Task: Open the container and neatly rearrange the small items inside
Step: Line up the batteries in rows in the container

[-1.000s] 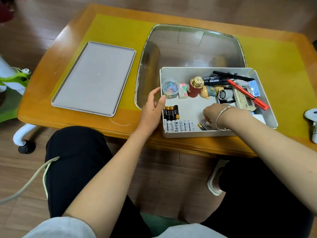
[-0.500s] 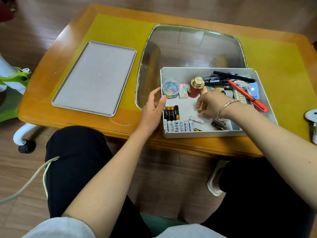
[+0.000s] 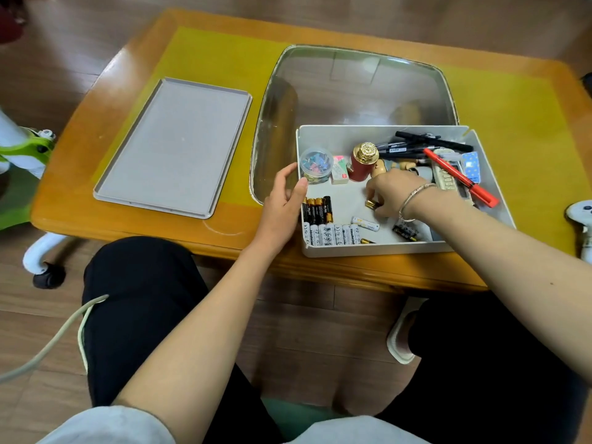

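Observation:
An open white container (image 3: 368, 249) sits at the table's near edge. My left hand (image 3: 283, 203) grips its left wall, thumb over the rim. My right hand (image 3: 392, 193) is inside it and pinches a black and gold battery (image 3: 371, 204). Black and gold batteries (image 3: 317, 209) and white batteries (image 3: 331, 233) lie in rows in the near left corner. One white battery (image 3: 365, 223) lies loose, and a dark one (image 3: 405, 232) rests by my wrist. At the back are a jar of clips (image 3: 315, 165), an eraser (image 3: 339, 169), a red bottle with a gold cap (image 3: 362, 161), black pens (image 3: 426, 144) and a red marker (image 3: 461, 177).
The grey lid (image 3: 173, 145) lies flat on the table to the left. A glass inset (image 3: 352, 88) fills the table's middle behind the container. A white object (image 3: 581, 216) sits at the right edge. A green and white chair base (image 3: 22, 155) stands at the left.
My right hand moved from the container's near right part toward the middle, lifting a black and gold battery. A white battery now lies loose. My left hand stayed on the wall.

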Available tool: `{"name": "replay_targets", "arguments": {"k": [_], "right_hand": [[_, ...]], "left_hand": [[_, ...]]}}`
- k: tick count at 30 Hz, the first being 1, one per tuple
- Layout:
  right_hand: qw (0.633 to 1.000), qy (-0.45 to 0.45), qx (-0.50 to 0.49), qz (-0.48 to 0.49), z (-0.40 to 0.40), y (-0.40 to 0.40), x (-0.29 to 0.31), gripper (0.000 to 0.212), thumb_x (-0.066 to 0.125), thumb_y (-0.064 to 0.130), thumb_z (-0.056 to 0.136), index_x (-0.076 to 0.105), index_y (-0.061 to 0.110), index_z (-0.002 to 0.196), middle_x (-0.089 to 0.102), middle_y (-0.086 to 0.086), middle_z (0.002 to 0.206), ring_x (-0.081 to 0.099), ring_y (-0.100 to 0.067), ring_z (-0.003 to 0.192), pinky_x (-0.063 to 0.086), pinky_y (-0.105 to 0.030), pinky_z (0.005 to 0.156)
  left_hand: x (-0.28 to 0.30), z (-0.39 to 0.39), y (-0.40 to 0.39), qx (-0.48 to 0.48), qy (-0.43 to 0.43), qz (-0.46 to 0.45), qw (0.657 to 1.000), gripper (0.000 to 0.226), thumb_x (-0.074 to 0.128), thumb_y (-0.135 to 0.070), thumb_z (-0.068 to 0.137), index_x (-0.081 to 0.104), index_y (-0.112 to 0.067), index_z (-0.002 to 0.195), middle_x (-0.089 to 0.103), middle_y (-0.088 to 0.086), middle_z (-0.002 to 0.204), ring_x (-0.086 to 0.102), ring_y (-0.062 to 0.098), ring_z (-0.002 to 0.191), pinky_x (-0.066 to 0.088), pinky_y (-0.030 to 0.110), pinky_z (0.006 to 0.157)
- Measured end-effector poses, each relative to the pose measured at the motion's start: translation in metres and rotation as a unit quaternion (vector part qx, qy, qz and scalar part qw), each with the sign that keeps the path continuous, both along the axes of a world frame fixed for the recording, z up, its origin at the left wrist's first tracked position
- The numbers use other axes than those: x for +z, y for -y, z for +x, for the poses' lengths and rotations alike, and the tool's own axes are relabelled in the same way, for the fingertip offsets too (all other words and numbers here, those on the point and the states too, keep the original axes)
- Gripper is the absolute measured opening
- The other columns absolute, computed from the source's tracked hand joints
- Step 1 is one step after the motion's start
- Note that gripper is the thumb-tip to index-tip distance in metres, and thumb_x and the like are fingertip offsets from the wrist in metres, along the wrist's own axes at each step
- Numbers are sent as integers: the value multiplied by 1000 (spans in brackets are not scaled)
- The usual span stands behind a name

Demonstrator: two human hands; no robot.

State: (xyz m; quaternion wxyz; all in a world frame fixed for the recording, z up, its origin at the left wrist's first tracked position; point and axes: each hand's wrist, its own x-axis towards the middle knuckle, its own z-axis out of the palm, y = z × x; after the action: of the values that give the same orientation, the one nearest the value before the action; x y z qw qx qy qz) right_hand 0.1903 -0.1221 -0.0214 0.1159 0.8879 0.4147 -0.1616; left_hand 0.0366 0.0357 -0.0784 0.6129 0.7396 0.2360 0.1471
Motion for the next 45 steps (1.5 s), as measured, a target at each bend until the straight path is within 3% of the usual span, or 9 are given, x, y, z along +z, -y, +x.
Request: {"name": "replay_targets", "arguments": {"k": [6, 11, 16, 19, 23, 28, 32, 41, 45], "right_hand": [[971, -101, -86, 198, -13, -17, -2, 22, 70, 22, 79, 64, 17, 100, 60, 3, 79, 54, -15, 74, 40, -23, 69], [949, -193, -149, 198, -26, -29, -12, 17, 70, 19, 83, 62, 15, 98, 70, -4, 71, 64, -14, 56, 48, -22, 58], [944, -248, -148, 161, -25, -24, -7, 30, 67, 5, 83, 62, 7, 112, 73, -11, 76, 67, -16, 62, 57, -30, 74], [938, -274, -140, 158, -22, -17, 7, 33, 67, 3, 83, 60, 10, 114, 73, -7, 81, 65, -13, 56, 50, -19, 48], [963, -230, -108, 93, -13, -1, 31, 21, 65, 5, 85, 66, 18, 101, 70, -1, 79, 64, -8, 53, 47, -17, 40], [969, -209, -97, -90, -17, 22, 42, 24, 55, 9, 90, 66, 17, 110, 71, -4, 100, 67, -25, 92, 54, -32, 84], [973, -162, -75, -147, -32, 29, 40, 26, 49, 16, 92, 66, 13, 112, 65, -1, 108, 59, -22, 103, 44, -26, 86], [997, -17, -72, -12, -20, 20, 35, 31, 60, 7, 81, 68, 21, 108, 67, -3, 101, 59, -23, 90, 52, -34, 84], [995, -25, 5, -101, -8, 9, 34, 31, 75, 28, 76, 67, 23, 106, 64, 5, 90, 58, -19, 85, 48, -28, 77]], "left_hand": [[-1, 0, 0, 0, 4, 1, 1000, 43, 45, -43, 98, 38, -27, 138, 63, -27, 92, 64, -5, 87, 58, 39, 76], [0, 0, 0, 5, 2, 9, 1000, 42, 44, -42, 98, 39, -27, 137, 62, -22, 90, 64, 4, 88, 57, 44, 76], [-1, 1, 1, 2, 8, 7, 1000, 43, 44, -41, 99, 38, -25, 138, 61, -22, 92, 64, 2, 89, 58, 29, 68], [-2, 1, 1, 1, 11, 4, 1000, 43, 44, -40, 99, 38, -26, 138, 62, -25, 92, 63, -7, 86, 57, 21, 65], [-1, 1, 1, -3, 9, -3, 1000, 43, 44, -41, 99, 37, -26, 139, 63, -25, 93, 64, -5, 88, 58, 25, 68], [0, 0, 1, -1, 6, 2, 1000, 44, 43, -42, 99, 37, -26, 139, 61, -20, 97, 65, 7, 93, 59, 37, 73], [1, 0, 2, 2, -2, 1, 1000, 45, 44, -43, 98, 37, -27, 139, 61, -18, 94, 65, 15, 95, 56, 48, 78], [2, 0, 2, 2, -4, -5, 1000, 44, 44, -43, 98, 37, -28, 139, 63, -13, 97, 65, 15, 94, 56, 50, 77], [1, 1, 1, -1, 0, -7, 1000, 43, 44, -41, 99, 37, -27, 139, 61, -16, 94, 64, 13, 95, 56, 49, 78]]}}
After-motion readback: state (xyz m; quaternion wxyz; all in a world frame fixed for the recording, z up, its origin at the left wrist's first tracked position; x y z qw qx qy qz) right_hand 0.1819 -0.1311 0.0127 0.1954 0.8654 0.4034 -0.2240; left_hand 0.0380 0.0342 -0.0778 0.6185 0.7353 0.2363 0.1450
